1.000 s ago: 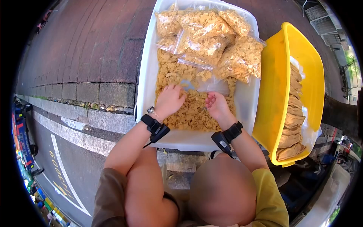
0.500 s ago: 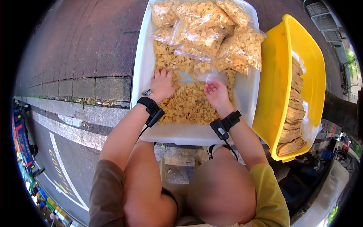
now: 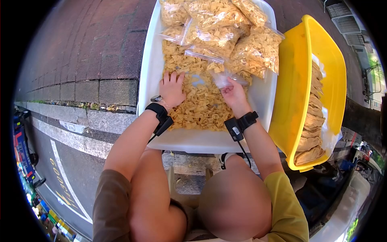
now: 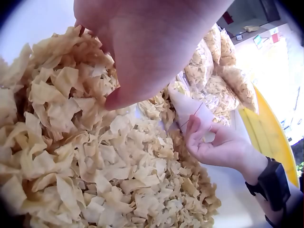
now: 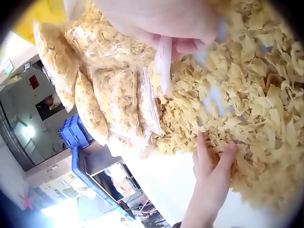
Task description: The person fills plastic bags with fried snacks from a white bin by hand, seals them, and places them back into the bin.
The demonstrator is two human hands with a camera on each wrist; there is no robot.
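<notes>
Loose pale-yellow, thin dry flakes (image 3: 197, 111) cover the floor of a white plastic tub (image 3: 159, 141). On their left side rests my left hand (image 3: 172, 89), fingers spread, palm down among the flakes. My right hand (image 3: 234, 94) pinches the edge of a clear plastic bag (image 3: 221, 80), thumb against fingers, at the right side of the pile. In the right wrist view the folded edge of that bag (image 5: 164, 64) hangs below the right fingers. The left wrist view shows the bag (image 4: 192, 108) slanting up from the flakes. A bare patch of tub floor shows between the hands.
Several filled zip bags of flakes (image 3: 217, 38) are piled at the tub's far end. To the right, a yellow tub (image 3: 290, 101) holds folded brown sheets (image 3: 312, 125). Paving and a kerb (image 3: 117, 90) lie to the left.
My left hand has shifted left and its fingers have spread over the flakes. My right hand has raised the clear bag's edge a little. The head view has shifted slightly.
</notes>
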